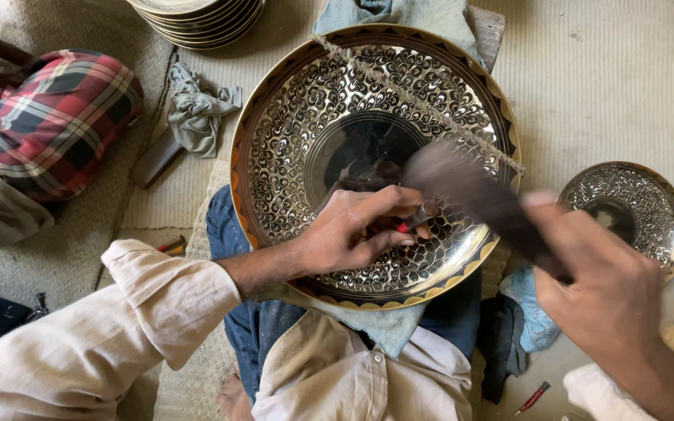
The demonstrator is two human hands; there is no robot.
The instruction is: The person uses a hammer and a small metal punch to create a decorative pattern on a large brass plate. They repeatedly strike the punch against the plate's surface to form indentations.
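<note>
A large round metal tray (pixel 290 101) with a dense engraved scale pattern and a gold-and-black rim rests tilted on my lap. My left hand (pixel 356 230) lies on the tray's lower part and pinches a small chisel (pixel 419 218) with a red tip against the surface. My right hand (pixel 606 292) grips a dark wooden mallet (pixel 473 191), blurred with motion, its head just above the chisel. A twisted cord (pixel 415 101) runs diagonally across the tray's face.
A smaller engraved dish (pixel 653 203) lies on the mat to the right. Several stacked plates (pixel 200 19) sit at the top. A grey rag (pixel 196 109) and a plaid cloth (pixel 52 117) lie left. Near the bottom right there is a red tool (pixel 532 399).
</note>
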